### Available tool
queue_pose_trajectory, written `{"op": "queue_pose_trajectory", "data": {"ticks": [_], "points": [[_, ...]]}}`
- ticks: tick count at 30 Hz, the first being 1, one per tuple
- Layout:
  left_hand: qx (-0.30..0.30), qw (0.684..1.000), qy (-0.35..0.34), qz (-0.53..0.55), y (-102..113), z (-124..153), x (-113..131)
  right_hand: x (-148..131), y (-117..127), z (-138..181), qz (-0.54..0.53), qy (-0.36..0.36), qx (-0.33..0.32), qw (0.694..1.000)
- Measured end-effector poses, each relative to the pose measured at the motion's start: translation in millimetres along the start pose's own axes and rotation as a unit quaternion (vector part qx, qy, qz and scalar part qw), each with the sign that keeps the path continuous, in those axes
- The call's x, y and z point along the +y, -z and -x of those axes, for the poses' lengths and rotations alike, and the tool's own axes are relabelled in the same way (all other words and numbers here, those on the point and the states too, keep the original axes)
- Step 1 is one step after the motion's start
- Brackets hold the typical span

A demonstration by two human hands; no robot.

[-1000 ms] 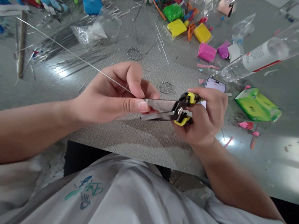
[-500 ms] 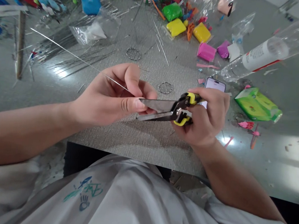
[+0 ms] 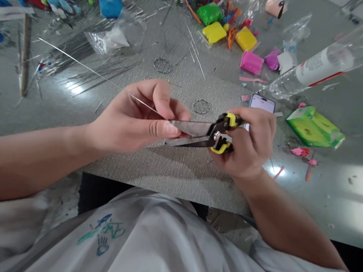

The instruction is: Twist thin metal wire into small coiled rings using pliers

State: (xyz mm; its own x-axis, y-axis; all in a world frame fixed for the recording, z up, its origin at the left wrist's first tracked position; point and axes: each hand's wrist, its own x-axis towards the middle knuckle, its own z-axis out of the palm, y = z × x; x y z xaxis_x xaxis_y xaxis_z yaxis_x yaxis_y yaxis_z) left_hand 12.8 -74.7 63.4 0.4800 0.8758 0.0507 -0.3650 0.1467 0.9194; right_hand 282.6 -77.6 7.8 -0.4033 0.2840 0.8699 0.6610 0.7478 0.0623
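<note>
My left hand (image 3: pixel 139 116) pinches a long thin metal wire (image 3: pixel 80 64) between thumb and fingers; the wire runs up and to the left over the table. My right hand (image 3: pixel 249 143) is closed round the yellow and black handles of a pair of scissors (image 3: pixel 200 135). The steel blades point left, slightly parted, with their tips at my left thumb and fingertips, where the wire ends. Both hands hover above a grey textured mat (image 3: pixel 173 168) near the table's front edge.
Two small round wire mesh discs (image 3: pixel 201 106) (image 3: pixel 162 65) lie on the mat. Behind are clay blocks, yellow (image 3: pixel 215 32), green (image 3: pixel 210 13), pink (image 3: pixel 251 62) and blue (image 3: pixel 111 4). A phone (image 3: pixel 261 103), a clear bottle (image 3: pixel 323 63), a green packet (image 3: pixel 314 128) and a bundle of wires (image 3: pixel 72 51) surround them.
The wire's far end has dropped and swung slightly right. The scissor blades have shifted a little left toward my left fingers. Both hands stay almost where they were.
</note>
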Motion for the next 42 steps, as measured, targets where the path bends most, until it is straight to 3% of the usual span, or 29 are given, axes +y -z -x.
{"op": "queue_pose_trajectory", "data": {"ticks": [3,14,21,24,28,30,34,36,42], "points": [[0.004,1.000,0.007,0.017,-3,0,4,0,0,-3,0.017,0.010,-0.003,1.000],[-0.076,0.993,0.011,0.084,-2,-5,8,-3,3,-4,0.027,0.005,-0.022,0.999],[-0.105,0.992,0.030,0.070,-1,-6,12,-3,1,-5,-0.045,0.024,-0.019,0.999],[-0.087,0.992,0.031,0.087,-1,-6,9,-6,4,-3,-0.024,0.007,-0.015,1.000],[-0.077,0.988,-0.059,0.119,0,-10,-9,-6,5,4,-0.012,-0.018,-0.012,1.000],[-0.074,0.988,-0.073,0.118,0,-12,-17,-5,2,8,-0.001,-0.025,-0.009,1.000],[-0.089,0.983,-0.093,0.135,-3,-12,-14,-6,-3,12,0.033,-0.029,-0.001,0.999],[-0.061,0.992,-0.020,0.104,-4,-10,-5,-9,-3,13,0.034,-0.040,-0.006,0.999],[-0.028,0.998,-0.028,0.053,-6,-2,10,-13,2,10,0.009,-0.072,-0.074,0.995]]}}
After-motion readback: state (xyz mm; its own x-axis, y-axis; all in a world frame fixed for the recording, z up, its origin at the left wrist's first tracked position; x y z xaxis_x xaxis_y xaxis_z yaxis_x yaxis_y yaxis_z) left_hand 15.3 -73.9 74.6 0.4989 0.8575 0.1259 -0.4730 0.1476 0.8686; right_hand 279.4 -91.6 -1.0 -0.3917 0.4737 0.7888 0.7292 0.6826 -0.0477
